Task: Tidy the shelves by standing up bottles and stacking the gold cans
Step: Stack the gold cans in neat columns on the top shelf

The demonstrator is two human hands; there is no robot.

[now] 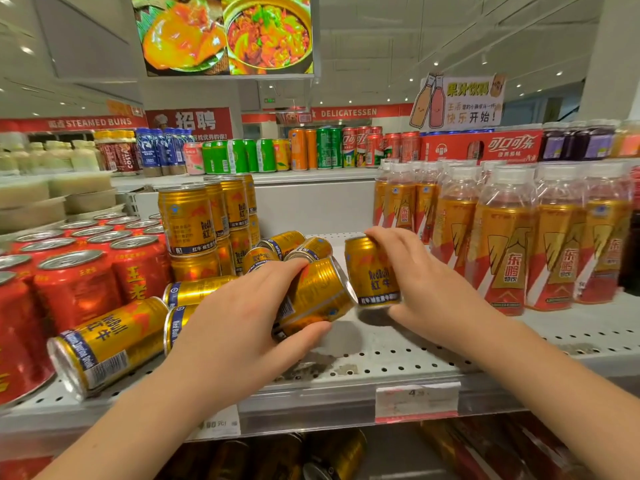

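Left hand (249, 327) grips the tilted Red Bull can (317, 296), right hand (427, 282) the upright can (372, 271); we level both before stacking.

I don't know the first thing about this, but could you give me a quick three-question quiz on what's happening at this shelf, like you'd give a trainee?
1. True or false: the right hand grips an upright gold can.
2. The left hand grips a second can that is: A) upright, B) tilted, C) crushed.
3. What colour are the standing cans to the left of the fallen gold cans?

Key: 1 true; 2 B; 3 red.
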